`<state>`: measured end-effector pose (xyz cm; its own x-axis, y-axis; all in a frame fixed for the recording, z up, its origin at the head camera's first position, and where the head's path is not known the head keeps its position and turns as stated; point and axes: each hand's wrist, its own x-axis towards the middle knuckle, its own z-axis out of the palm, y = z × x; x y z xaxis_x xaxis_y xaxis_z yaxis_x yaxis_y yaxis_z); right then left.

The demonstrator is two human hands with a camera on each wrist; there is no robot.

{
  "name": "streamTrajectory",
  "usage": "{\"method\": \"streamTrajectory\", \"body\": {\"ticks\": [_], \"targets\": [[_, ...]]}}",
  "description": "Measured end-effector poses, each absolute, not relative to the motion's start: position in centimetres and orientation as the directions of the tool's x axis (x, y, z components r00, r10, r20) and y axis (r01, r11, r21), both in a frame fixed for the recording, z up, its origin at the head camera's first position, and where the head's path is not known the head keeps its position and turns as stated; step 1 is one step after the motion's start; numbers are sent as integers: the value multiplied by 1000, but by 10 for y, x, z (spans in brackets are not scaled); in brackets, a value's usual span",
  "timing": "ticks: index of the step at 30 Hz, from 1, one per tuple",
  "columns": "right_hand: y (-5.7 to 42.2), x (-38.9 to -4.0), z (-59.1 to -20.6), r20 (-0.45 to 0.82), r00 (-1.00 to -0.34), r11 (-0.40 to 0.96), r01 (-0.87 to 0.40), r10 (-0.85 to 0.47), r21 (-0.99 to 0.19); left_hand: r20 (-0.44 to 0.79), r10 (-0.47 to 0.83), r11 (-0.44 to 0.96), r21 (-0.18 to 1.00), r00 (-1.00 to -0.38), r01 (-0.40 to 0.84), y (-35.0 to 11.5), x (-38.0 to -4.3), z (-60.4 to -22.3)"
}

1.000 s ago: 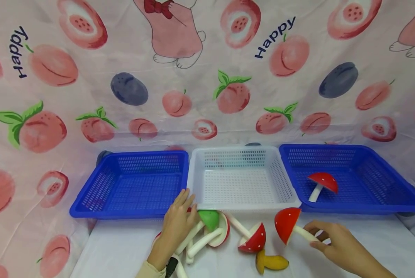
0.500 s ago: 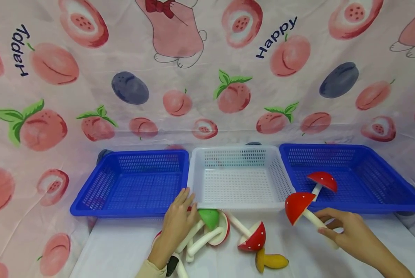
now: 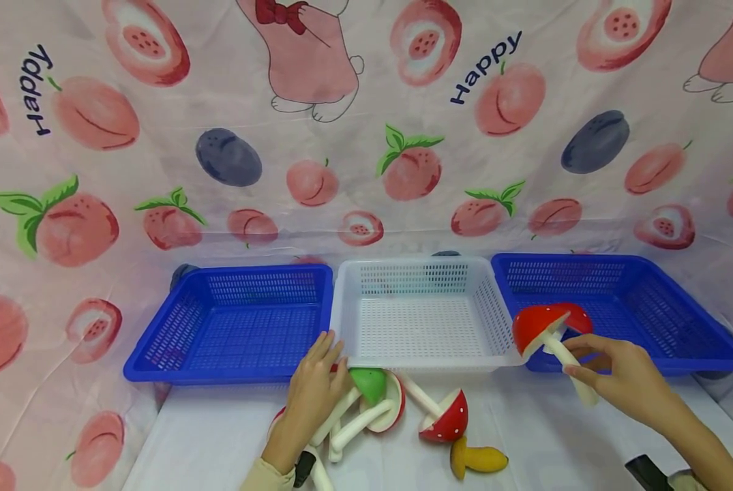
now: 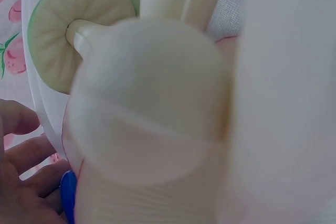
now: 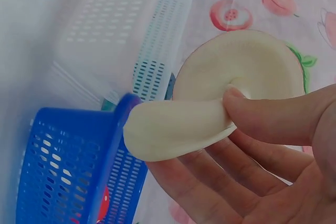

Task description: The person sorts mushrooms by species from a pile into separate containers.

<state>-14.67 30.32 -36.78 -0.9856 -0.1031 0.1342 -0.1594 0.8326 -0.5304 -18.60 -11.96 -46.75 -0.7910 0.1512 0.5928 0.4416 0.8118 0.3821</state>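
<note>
My right hand (image 3: 624,374) pinches a toy mushroom (image 3: 533,327) by its white stem between thumb and fingers. Its red, white-spotted cap overlaps the front left of the right blue basket (image 3: 725,360) in the head view. Behind it, partly covered, another red mushroom (image 3: 581,318) lies in that basket. The right wrist view shows the held stem (image 5: 173,129) and the cap's pale underside. My left hand (image 3: 313,392) rests with extended fingers by the front corners of the left blue basket (image 3: 219,379) and white basket (image 3: 427,364), beside a green-capped mushroom (image 3: 368,385).
Several mushrooms with white stems (image 3: 356,431) are heaped beside and under the left hand. A red-capped mushroom (image 3: 447,421) and a small yellow mushroom (image 3: 483,459) lie on the white table (image 3: 526,436). A fruit-printed cloth (image 3: 366,170) hangs behind the baskets.
My right hand has carried the red mushroom up and to the right, from over the table to the right blue basket's front rim. The left hand stays where it was.
</note>
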Motion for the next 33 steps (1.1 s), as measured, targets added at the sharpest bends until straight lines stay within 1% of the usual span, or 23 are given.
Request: {"method": "streamTrajectory", "body": {"ticks": [9, 20, 33], "targets": [[308, -162, -361, 160, -984, 834, -156, -83, -530, 592, 147, 811, 387, -792, 440, -120, -185, -467], [311, -182, -361, 166, -983, 793, -162, -77, -588, 595, 159, 809, 378, -788, 449, -120, -184, -467], [313, -205, -365, 175, -984, 775, -125, -20, -619, 611, 160, 813, 363, -775, 455, -119, -185, -469]]}}
